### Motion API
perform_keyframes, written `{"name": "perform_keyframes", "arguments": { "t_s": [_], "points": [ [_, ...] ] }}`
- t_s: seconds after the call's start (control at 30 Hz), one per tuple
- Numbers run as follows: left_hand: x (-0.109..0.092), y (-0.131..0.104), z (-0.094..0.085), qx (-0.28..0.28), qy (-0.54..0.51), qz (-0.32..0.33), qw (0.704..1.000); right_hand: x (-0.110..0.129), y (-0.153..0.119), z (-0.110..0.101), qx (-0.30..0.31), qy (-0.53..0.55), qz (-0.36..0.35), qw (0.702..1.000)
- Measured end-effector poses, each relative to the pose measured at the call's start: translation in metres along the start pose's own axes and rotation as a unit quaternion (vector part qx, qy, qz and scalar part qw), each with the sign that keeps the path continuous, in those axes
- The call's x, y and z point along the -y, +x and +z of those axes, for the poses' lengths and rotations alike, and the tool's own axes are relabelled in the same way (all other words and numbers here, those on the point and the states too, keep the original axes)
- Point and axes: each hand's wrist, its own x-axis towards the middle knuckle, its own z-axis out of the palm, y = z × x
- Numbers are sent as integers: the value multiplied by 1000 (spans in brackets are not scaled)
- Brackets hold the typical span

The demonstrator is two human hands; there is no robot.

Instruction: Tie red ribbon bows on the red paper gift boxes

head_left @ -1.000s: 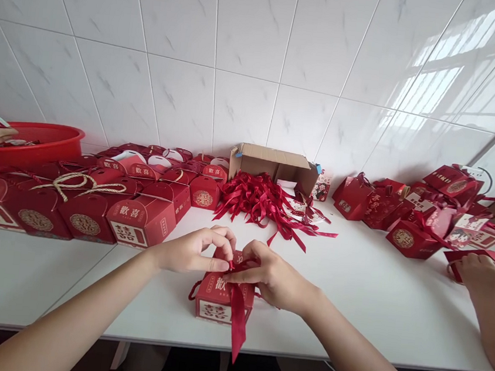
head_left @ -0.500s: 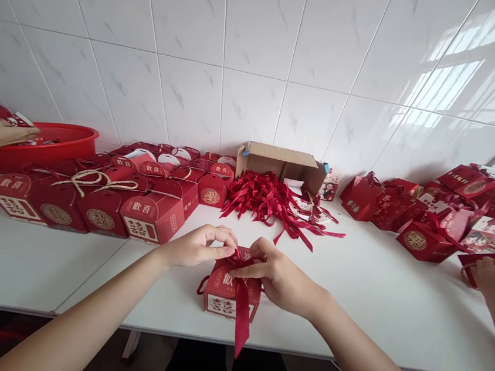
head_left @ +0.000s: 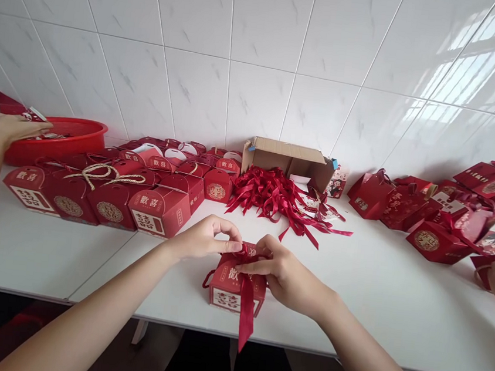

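Observation:
A small red gift box [head_left: 225, 277] with gold and white lettering stands upright near the table's front edge. Across its top lies a dark red ribbon [head_left: 247, 309], one tail hanging down over the front face. My left hand [head_left: 210, 239] pinches the ribbon between thumb and fingertips above the box's back left. From the right, my right hand [head_left: 289, 275] has its thumb and fingers closed on the ribbon at the middle of the lid. The knot or loop there is partly hidden by my fingers. Dark red cord shows at the box's sides.
Rows of red boxes [head_left: 160, 209] stand at the left, beside a red basin [head_left: 73, 140] where another person's hands hold red card. A cardboard box [head_left: 289, 148] with a heap of ribbons [head_left: 268, 193] is behind. More red boxes [head_left: 436, 238] and another person's hand are at right.
The view has shifted slightly, so everything sits a little further right. My left hand has come a bit nearer my right; both still hold the ribbon on the box.

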Motion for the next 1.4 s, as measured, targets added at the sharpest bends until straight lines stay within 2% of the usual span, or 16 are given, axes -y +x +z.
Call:
{"name": "perform_keyframes", "arguments": {
  "t_s": [0.27,0.47,0.73,0.93,1.1,1.3,1.4],
  "points": [
    [-19,-8,-2,88,74,26,993,1,2,0,-4,7,10,1000],
    [-16,-8,2,45,57,24,997,0,1,1,0,12,17,1000],
    [-15,-7,10,50,105,5,993,2,0,1,-12,9,9,1000],
    [-8,-2,9,31,60,9,998,1,0,3,-27,5,-3,1000],
    [-8,-1,10,60,42,-21,997,0,1,2,-24,1,-10,1000],
    [-11,-4,8,-15,18,-12,1000,0,-1,1,-15,14,10,1000],
    [-11,-5,7,-4,-42,-28,999,0,-1,0,-17,13,11,1000]
  ]
}}
